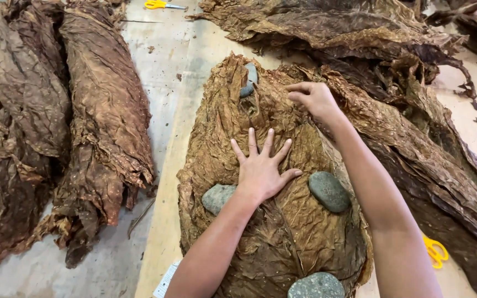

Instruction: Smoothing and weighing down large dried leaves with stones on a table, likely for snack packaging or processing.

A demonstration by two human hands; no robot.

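You are pressing your open left hand (261, 172) flat on the leaf stack (282, 232); your right hand (313, 98), fingers loosely curled and gripping nothing, is smoothing its top, 4 stones (328, 191) already weighing it down.

This looks like a tobacco workshop where dried leaves are sorted by hand. A wide pale work table (178, 116) fills the frame and carries large brown leaves everywhere: a dark heap (56, 121) at the left, another heap (349, 33) at the top right, and a flattened stack (271, 221) in the centre, weighted with smooth grey stones (328, 191). Leaf crumbs lie on the table, and yellow-handled scissors (161, 5) rest at the top edge.
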